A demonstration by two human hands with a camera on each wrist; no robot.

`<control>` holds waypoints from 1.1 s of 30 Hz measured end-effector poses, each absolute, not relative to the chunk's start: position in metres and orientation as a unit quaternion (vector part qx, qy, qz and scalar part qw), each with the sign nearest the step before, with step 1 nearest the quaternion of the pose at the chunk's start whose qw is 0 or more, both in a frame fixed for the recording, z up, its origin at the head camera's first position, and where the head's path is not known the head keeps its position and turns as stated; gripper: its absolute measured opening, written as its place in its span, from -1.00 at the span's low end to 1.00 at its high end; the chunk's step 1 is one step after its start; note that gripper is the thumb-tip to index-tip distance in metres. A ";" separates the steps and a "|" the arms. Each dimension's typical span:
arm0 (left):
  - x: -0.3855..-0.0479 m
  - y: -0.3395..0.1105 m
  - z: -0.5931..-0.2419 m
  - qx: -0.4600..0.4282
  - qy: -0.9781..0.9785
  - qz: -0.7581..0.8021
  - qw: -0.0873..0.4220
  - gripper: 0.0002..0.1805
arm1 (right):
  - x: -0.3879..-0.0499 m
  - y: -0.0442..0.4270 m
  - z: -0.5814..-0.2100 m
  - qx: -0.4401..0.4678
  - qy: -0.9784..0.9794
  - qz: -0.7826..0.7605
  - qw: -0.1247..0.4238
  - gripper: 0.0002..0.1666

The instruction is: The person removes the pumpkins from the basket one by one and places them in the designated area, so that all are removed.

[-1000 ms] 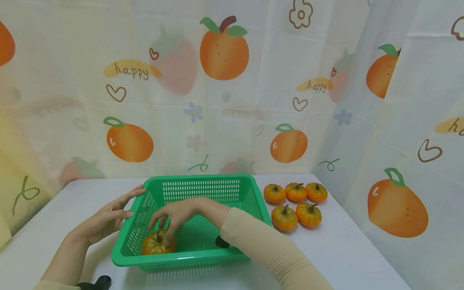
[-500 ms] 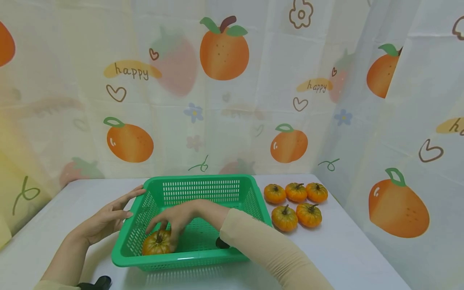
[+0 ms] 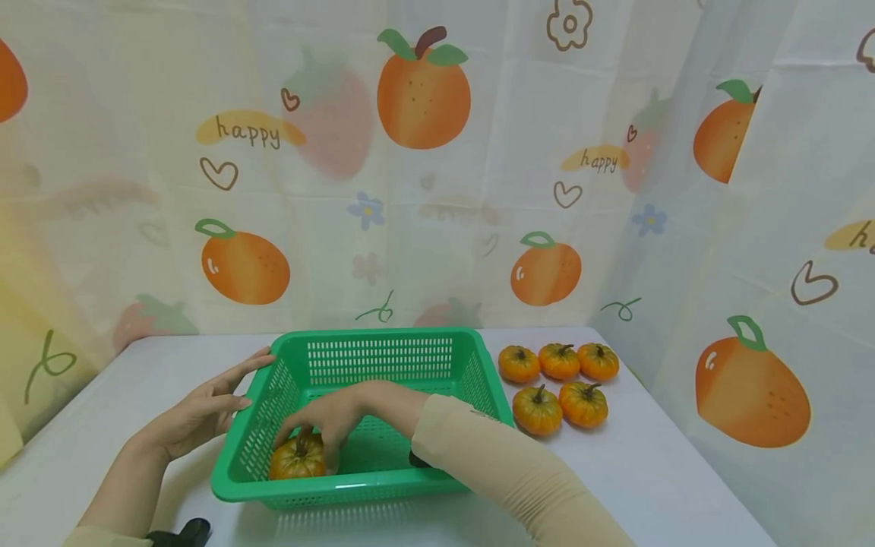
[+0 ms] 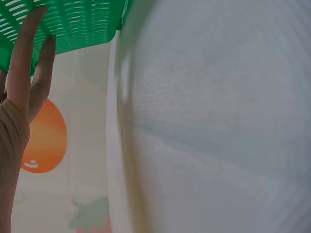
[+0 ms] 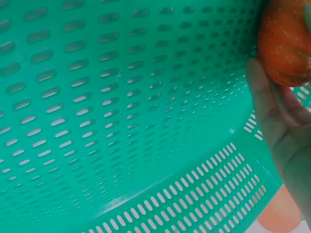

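A green plastic basket [image 3: 383,480] with slotted walls stands on the table. Inside its near left corner sits a small orange-green pumpkin [image 3: 295,459], stem up. My right hand [image 3: 335,416] reaches down over it, fingers bent round the far side and thumb along the right side. In the right wrist view, the thumb lies against the pumpkin [image 5: 284,46], which the frame edge cuts off. My left hand [image 3: 194,416] touches the basket's left rim with fingers and thumb extended. The left wrist view shows straight fingers [image 4: 22,63] against the slotted wall.
Several small pumpkins [image 3: 536,410] stand in two rows on the white table [image 3: 656,471], right of the basket. A patterned curtain [image 3: 437,228] hangs behind the table and along its right side. A black strap piece [image 3: 194,532] shows at my left wrist.
My right hand has sunk lower round the pumpkin, its thumb moving from the front to the right side. The pumpkin and the basket stay in place, and my left hand keeps still.
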State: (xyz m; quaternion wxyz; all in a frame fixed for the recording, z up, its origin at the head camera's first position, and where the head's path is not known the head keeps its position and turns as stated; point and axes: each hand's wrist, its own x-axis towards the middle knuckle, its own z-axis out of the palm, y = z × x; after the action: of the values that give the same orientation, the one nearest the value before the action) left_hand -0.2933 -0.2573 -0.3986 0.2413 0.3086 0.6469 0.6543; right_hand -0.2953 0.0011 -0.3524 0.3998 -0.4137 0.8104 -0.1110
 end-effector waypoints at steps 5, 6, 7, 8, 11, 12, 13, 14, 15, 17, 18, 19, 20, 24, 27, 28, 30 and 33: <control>-0.293 -0.257 -0.399 0.308 0.649 0.653 0.238 -0.30 | -0.295 0.001 -0.353 -0.421 0.811 -0.100 0.394 -0.06; -0.293 -0.257 -0.399 0.308 0.650 0.653 0.238 -0.30 | -0.296 0.001 -0.353 -0.422 0.811 -0.098 0.394 -0.06; -0.293 -0.257 -0.399 0.308 0.650 0.653 0.237 -0.30 | -0.296 0.001 -0.353 -0.422 0.810 -0.098 0.395 -0.07; -0.293 -0.257 -0.399 0.309 0.650 0.653 0.237 -0.30 | -0.296 0.002 -0.353 -0.421 0.810 -0.098 0.396 -0.08; -0.294 -0.257 -0.400 0.309 0.651 0.652 0.237 -0.30 | -0.297 0.002 -0.352 -0.414 0.810 -0.103 0.402 -0.09; -0.294 -0.257 -0.400 0.308 0.651 0.652 0.237 -0.30 | -0.297 0.003 -0.352 -0.412 0.810 -0.103 0.403 -0.09; -0.295 -0.257 -0.400 0.308 0.651 0.652 0.238 -0.30 | -0.297 0.003 -0.352 -0.410 0.810 -0.105 0.406 -0.10; -0.295 -0.258 -0.400 0.309 0.650 0.652 0.239 -0.30 | -0.297 0.003 -0.351 -0.407 0.810 -0.108 0.409 -0.10; -0.295 -0.257 -0.400 0.308 0.649 0.653 0.239 -0.30 | -0.298 0.003 -0.351 -0.405 0.810 -0.107 0.410 -0.10; -0.295 -0.257 -0.400 0.310 0.646 0.655 0.240 -0.30 | -0.298 0.003 -0.350 -0.406 0.811 -0.100 0.408 -0.12; -0.295 -0.257 -0.400 0.310 0.644 0.656 0.241 -0.30 | -0.299 0.003 -0.350 -0.406 0.812 -0.097 0.409 -0.12; -0.294 -0.257 -0.400 0.311 0.643 0.657 0.241 -0.30 | -0.299 0.004 -0.349 -0.405 0.812 -0.095 0.410 -0.13; -0.294 -0.257 -0.400 0.313 0.642 0.657 0.241 -0.30 | -0.300 0.004 -0.348 -0.403 0.811 -0.093 0.413 -0.13; -0.294 -0.257 -0.400 0.312 0.647 0.654 0.238 -0.30 | -0.300 0.006 -0.345 -0.393 0.810 -0.094 0.425 -0.16; -0.293 -0.258 -0.400 0.309 0.650 0.652 0.238 -0.30 | -0.300 0.009 -0.342 -0.381 0.810 -0.105 0.432 -0.19; -0.293 -0.258 -0.400 0.309 0.649 0.653 0.239 -0.30 | -0.300 0.009 -0.341 -0.378 0.811 -0.109 0.434 -0.19; -0.293 -0.258 -0.400 0.309 0.649 0.653 0.239 -0.30 | -0.301 0.011 -0.339 -0.370 0.811 -0.120 0.437 -0.20; -0.294 -0.257 -0.400 0.310 0.647 0.654 0.240 -0.30 | -0.302 0.015 -0.336 -0.361 0.810 -0.137 0.441 -0.20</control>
State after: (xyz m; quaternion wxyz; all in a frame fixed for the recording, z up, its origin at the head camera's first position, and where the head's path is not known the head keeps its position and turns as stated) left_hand -0.2938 -0.2572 -0.3998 0.2399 0.3102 0.6469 0.6540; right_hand -0.3018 0.0147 -0.3361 0.4409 -0.3615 0.8101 -0.1367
